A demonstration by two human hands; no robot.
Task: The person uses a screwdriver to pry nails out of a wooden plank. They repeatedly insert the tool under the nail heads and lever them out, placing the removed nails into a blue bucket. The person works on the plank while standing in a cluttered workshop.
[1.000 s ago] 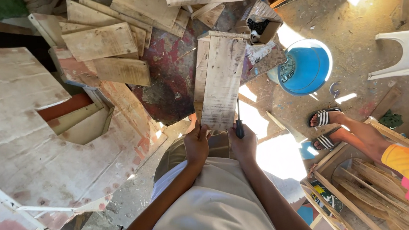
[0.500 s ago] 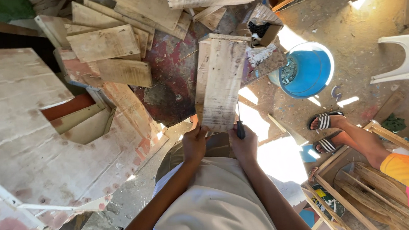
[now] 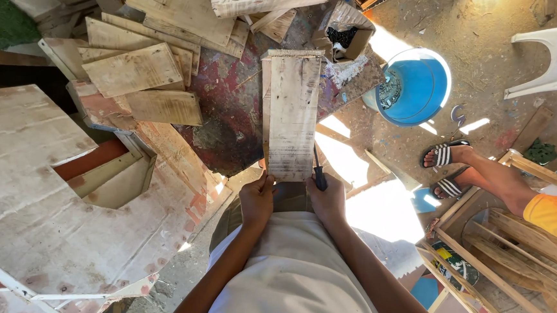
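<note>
Two hands grip a pale plank's [image 3: 292,114] near end: the left hand [image 3: 256,203] pinches its corner, while the right hand [image 3: 327,202] also holds a dark-handled tool [image 3: 319,172]. Beyond the plank's far end sits an open cardboard box [image 3: 346,33]; a blue bucket [image 3: 413,89] stands right of it.

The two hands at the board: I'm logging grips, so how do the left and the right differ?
The left hand grips the near end of the pale wooden board and holds nothing else; the right hand clasps a dark-handled tool that lies along the board's right edge. The left hand sits at the board's left corner, the right hand at its right corner. Both are bare and meet the board's near end.
</note>
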